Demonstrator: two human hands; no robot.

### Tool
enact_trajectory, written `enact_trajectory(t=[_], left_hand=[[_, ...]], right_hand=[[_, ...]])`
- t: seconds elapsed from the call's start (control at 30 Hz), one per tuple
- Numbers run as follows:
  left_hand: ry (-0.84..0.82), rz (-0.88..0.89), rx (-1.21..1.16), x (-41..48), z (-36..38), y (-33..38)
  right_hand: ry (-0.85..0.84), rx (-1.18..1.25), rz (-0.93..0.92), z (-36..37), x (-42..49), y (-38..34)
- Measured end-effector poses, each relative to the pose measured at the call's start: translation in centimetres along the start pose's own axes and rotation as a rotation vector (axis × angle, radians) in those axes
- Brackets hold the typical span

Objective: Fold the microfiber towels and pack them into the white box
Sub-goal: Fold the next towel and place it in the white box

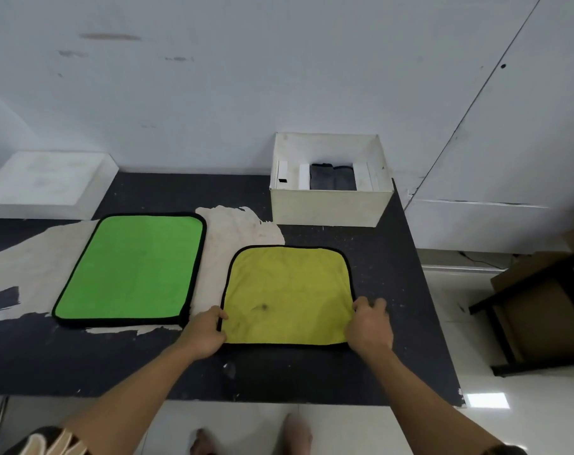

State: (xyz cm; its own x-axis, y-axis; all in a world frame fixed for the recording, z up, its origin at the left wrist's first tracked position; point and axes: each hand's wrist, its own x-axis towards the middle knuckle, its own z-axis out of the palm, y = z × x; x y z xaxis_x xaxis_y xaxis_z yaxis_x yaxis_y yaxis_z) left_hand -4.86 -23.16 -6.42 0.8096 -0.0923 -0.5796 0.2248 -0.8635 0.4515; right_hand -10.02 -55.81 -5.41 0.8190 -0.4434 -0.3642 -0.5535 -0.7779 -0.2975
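While both hands sit on the yellow towel (287, 293), log the step as: fold in progress, packing not yet begun for this piece.

Position. The yellow towel lies flat on the tabletop (377, 366), near your edge. The green towel (131, 267) lies spread flat at its 10 o'clock, close beside it but not touching. The white box (328, 205) stands at the yellow towel's 1 o'clock, at the far edge against the wall, open at the top. A grey towel (331, 177) already sits inside it between white dividers.

Judgement. The yellow towel looks squarer and smaller than the green one, so it has probably had one fold; the layers cannot be told apart from this view. The green one is untouched.

Fingers. Your left hand (206, 333) is at the towel's 8 o'clock, with its fingers (220, 315) curled round the black-bound side edge, gripping it. Your right hand (369, 326) is at 4 o'clock, with its fingers (366, 303) bent over the opposite edge, holding it too. Whether any fingertips run under the cloth is hidden.

Next move calls for:
- lifting both near corners together, level, so the plush does not drag or skew;
- carrying them towards 12 o'clock and matching the trim edge to edge;
- pressing the crease flat before letting go;
- checking the folded width against the free slot in the box, which looks narrow.
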Motion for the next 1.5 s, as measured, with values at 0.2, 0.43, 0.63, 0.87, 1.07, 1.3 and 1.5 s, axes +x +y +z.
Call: enact_trajectory(t=[0.2,0.43,0.63,0.87,1.07,1.3,1.5], left_hand=[[0.229,0.586,0.607,-1.9,1.0,0.1],[0.148,0.646,1.002,-3.2,2.4,1.5],[0.156,0.475,1.01,-2.7,3.8,1.9],[0.157,0.434,0.972,-2.7,3.9,1.3],[0.185,0.454,0.982,-3.0,3.5,0.4],[0.199,0.54,0.94,-3.2,2.5,-1.2],[0.158,0.578,0.891,-3.5,1.7,-1.2]], right_hand=[[0.055,-0.319,-0.675,0.9,-1.1,-0.2],[-0.07,-0.461,-0.808,2.3,-2.6,0.3],[0.002,-0.477,-0.62,2.5,-3.7,-0.3],[0.044,-0.423,-0.534,2.8,-3.7,0.3],[0.082,-0.475,-0.513,2.8,-3.9,-0.2],[0.115,-0.493,-0.527,2.2,-3.4,1.1],[0.062,-0.453,-0.51,1.9,-3.7,2.4]])
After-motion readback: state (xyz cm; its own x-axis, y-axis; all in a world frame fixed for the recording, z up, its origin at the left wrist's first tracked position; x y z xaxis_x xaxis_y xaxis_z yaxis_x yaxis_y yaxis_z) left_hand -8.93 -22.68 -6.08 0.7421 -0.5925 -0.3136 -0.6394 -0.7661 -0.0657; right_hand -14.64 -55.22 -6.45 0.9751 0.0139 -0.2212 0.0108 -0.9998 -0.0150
